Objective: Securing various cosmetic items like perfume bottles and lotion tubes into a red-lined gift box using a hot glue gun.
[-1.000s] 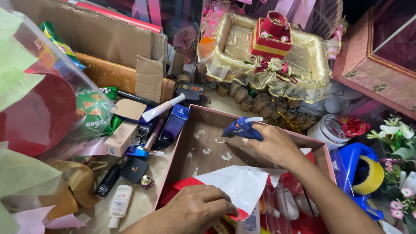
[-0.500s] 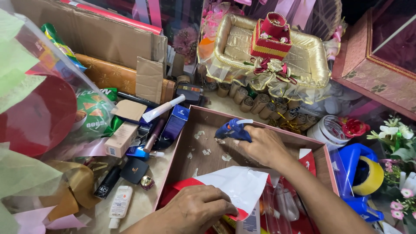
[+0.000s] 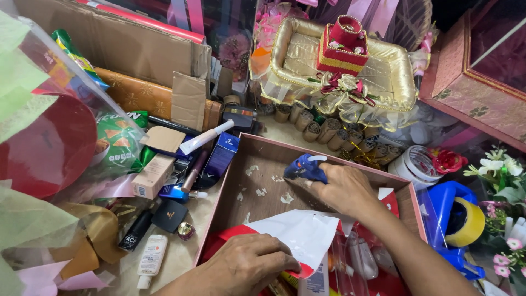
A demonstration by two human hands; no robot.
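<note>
Gripping the blue glue gun (image 3: 307,167) by its handle, the right hand (image 3: 345,189) closes round it inside the brown box (image 3: 263,211); light, rigid plastic. Left hand (image 3: 246,268) presses flat on floppy white paper (image 3: 301,235).

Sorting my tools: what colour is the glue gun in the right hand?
Blue, with a pale trigger; the glue gun in the right hand shows in the head view.

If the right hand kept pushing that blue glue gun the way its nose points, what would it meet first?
The right hand aims the blue glue gun down and left, so probably the bare brown floor of the box, near the white glue blobs. Depth is hard to judge.
</note>
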